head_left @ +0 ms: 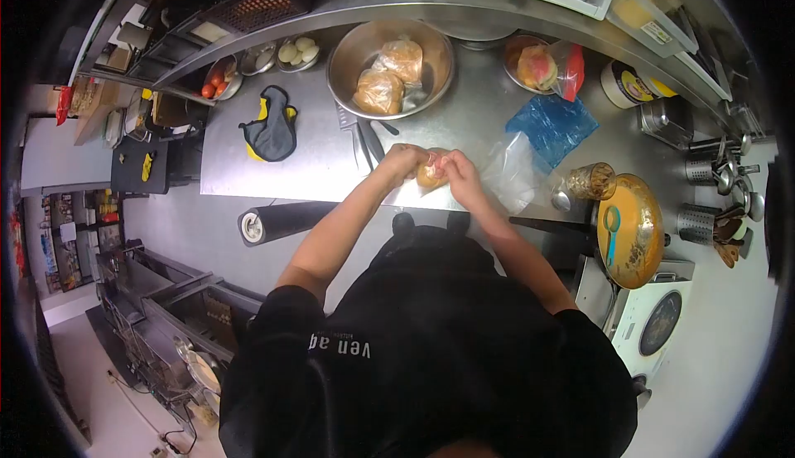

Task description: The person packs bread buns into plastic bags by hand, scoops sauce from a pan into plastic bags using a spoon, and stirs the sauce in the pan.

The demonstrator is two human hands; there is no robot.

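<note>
Near the front edge of the steel counter [315, 172], my left hand [403, 164] and my right hand [458, 168] meet over a small clear bag with brown food [431, 176]. The fingers of both hands are pinched at the bag's top. Behind them a large steel bowl [335, 65] holds bagged brown portions [379, 92]. A knife [364, 145] lies left of my hands. To the right is a crumpled clear plastic bag [509, 172], with a blue plastic sheet [553, 129] just behind it.
A grey and yellow glove [270, 127] lies at the left. At the right are a pan of orange sauce [633, 218] with a teal spoon [612, 230], a jar on its side [592, 181], a tub [625, 85] and a stove [661, 323]. A shelf [497, 1] spans the back.
</note>
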